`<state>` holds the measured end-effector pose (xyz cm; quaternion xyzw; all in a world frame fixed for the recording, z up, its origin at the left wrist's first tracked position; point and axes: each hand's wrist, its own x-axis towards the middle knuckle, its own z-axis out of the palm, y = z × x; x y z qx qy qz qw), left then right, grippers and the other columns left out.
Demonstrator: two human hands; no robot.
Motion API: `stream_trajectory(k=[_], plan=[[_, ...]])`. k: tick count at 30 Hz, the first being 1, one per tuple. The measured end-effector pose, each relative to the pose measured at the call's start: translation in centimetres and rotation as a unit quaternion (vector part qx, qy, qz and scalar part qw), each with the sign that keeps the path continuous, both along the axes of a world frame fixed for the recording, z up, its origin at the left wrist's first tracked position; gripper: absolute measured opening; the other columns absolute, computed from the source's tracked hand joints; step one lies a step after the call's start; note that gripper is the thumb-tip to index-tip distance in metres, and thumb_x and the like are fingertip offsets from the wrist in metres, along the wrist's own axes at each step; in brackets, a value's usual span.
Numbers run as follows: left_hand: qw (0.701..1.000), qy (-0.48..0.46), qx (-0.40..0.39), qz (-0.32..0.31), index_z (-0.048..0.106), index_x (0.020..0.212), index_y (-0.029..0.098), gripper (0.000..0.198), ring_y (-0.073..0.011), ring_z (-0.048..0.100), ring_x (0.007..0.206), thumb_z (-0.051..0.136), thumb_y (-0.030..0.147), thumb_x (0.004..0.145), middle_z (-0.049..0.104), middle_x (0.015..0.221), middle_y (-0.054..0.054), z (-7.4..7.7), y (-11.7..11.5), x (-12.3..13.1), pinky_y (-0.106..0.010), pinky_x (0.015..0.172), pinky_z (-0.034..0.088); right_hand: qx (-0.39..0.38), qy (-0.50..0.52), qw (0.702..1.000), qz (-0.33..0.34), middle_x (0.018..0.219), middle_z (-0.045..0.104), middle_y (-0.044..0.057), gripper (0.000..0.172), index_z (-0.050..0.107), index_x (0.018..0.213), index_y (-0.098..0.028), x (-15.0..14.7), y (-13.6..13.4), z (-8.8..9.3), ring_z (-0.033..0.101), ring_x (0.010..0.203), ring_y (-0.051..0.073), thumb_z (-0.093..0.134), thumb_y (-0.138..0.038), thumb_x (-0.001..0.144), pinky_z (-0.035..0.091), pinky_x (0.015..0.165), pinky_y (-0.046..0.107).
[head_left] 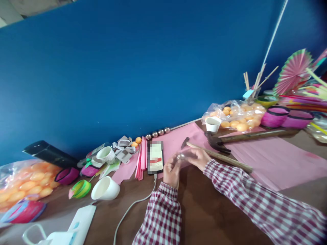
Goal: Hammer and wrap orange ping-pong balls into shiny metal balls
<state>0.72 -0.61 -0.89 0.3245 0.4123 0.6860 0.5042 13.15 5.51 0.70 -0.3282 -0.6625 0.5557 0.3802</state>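
Note:
Between the fingertips of both hands, low over the table, is a pair of small shiny metal balls [180,156], slightly blurred. My left hand [171,171] pinches them from the left, its fingers closed. From the right, my right hand [200,158] meets them with thumb and fingertips drawn together. Just behind my right hand lies a small hammer [204,148], its wooden handle running under the wrist. A phone [155,158] with a lit screen, partly pixelated, stands left of my left hand. Several larger metal balls [154,134] line the wall.
A larger hammer [255,136] lies on pink paper [281,161] at right. Bagged orange balls [242,117] are behind it. White cups [106,189], a power strip [83,224] and a cable [133,204] occupy the left. A blue partition [153,68] bounds the table's back.

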Motion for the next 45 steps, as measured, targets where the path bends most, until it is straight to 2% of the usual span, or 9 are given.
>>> stream_trajectory(k=[7, 11, 14, 18, 24, 30, 35, 38, 45], plan=[[0.996, -0.082, -0.012, -0.020, 0.061, 0.097, 0.016, 0.032, -0.0140, 0.058, 0.088, 0.066, 0.017, 0.066, 0.063, 0.098, -0.005, 1.5, -0.3, 0.2, -0.027, 0.084, 0.041, 0.046, -0.007, 0.998, -0.034, 0.109, 0.060, 0.013, 0.027, 0.064, 0.091, -0.014, 0.0, 0.0, -0.2, 0.058, 0.098, 0.024, 0.062, -0.024, 0.066, 0.041, 0.092, 0.041], [0.993, -0.112, -0.022, -0.029, 0.060, 0.094, 0.015, 0.028, -0.0137, 0.059, 0.080, 0.065, 0.018, 0.067, 0.063, 0.093, -0.006, 1.9, -0.4, 0.1, -0.027, 0.074, 0.045, 0.025, 0.030, 0.999, 0.006, 0.102, 0.062, 0.011, 0.038, 0.059, 0.099, -0.016, -0.2, -0.2, -0.7, 0.060, 0.092, 0.024, 0.066, -0.028, 0.064, 0.048, 0.082, 0.039], [0.993, -0.107, -0.032, -0.024, 0.058, 0.094, 0.015, 0.027, -0.0132, 0.059, 0.077, 0.065, 0.020, 0.068, 0.063, 0.089, -0.005, 1.8, -0.5, 0.1, -0.027, 0.069, 0.046, 0.061, 0.016, 0.998, 0.010, 0.098, 0.062, 0.008, 0.039, 0.058, 0.101, -0.018, -0.3, -0.6, -0.9, 0.061, 0.083, 0.021, 0.067, -0.027, 0.065, 0.052, 0.074, 0.037], [0.995, -0.093, -0.035, -0.020, 0.056, 0.091, 0.016, 0.027, -0.0110, 0.059, 0.071, 0.066, 0.022, 0.067, 0.063, 0.081, -0.002, 1.5, -0.4, 0.2, -0.028, 0.071, 0.046, 0.154, -0.018, 0.988, -0.018, 0.098, 0.059, 0.007, 0.031, 0.059, 0.101, -0.019, -0.3, -1.1, -0.7, 0.059, 0.084, 0.018, 0.061, -0.023, 0.070, 0.052, 0.073, 0.034], [0.995, -0.084, -0.042, -0.022, 0.057, 0.089, 0.016, 0.027, -0.0115, 0.060, 0.071, 0.067, 0.023, 0.065, 0.063, 0.080, -0.002, 1.6, -0.5, 0.3, -0.028, 0.071, 0.047, 0.239, -0.045, 0.969, -0.035, 0.101, 0.058, 0.008, 0.028, 0.058, 0.103, -0.020, -0.1, -1.6, -0.3, 0.056, 0.091, 0.018, 0.057, -0.020, 0.074, 0.051, 0.075, 0.033], [0.988, -0.143, -0.044, -0.026, 0.059, 0.091, 0.015, 0.022, -0.0127, 0.061, 0.075, 0.062, 0.024, 0.071, 0.064, 0.087, -0.004, 1.7, -0.5, 0.1, -0.028, 0.070, 0.048, 0.193, -0.038, 0.980, -0.027, 0.099, 0.058, 0.006, 0.030, 0.056, 0.106, -0.022, -0.2, -1.7, 0.3, 0.058, 0.083, 0.016, 0.054, -0.020, 0.076, 0.052, 0.070, 0.030], [0.985, -0.166, -0.045, -0.031, 0.061, 0.093, 0.016, 0.025, -0.0140, 0.061, 0.082, 0.064, 0.022, 0.069, 0.065, 0.091, -0.005, 1.8, -0.5, -0.2, -0.027, 0.075, 0.047, 0.195, -0.034, 0.980, -0.034, 0.102, 0.057, 0.007, 0.029, 0.055, 0.106, -0.020, -0.2, -1.8, 0.4, 0.058, 0.084, 0.016, 0.051, -0.020, 0.077, 0.052, 0.070, 0.028], [0.988, -0.143, -0.042, -0.034, 0.060, 0.097, 0.017, 0.030, -0.0146, 0.061, 0.084, 0.065, 0.024, 0.069, 0.065, 0.093, -0.005, 1.7, -0.5, -0.1, -0.027, 0.076, 0.046, 0.215, -0.050, 0.974, -0.047, 0.105, 0.056, 0.008, 0.031, 0.054, 0.107, -0.021, -0.1, -1.8, 0.2, 0.057, 0.086, 0.017, 0.052, -0.021, 0.076, 0.052, 0.070, 0.030], [0.993, -0.107, -0.038, -0.029, 0.060, 0.095, 0.015, 0.031, -0.0162, 0.062, 0.080, 0.066, 0.025, 0.067, 0.065, 0.088, -0.006, 1.7, -0.5, 0.2, -0.030, 0.074, 0.047, 0.312, -0.095, 0.943, -0.061, 0.106, 0.058, 0.006, 0.035, 0.053, 0.111, -0.023, 0.1, -1.5, 0.0, 0.054, 0.099, 0.020, 0.051, -0.019, 0.076, 0.047, 0.084, 0.036]])
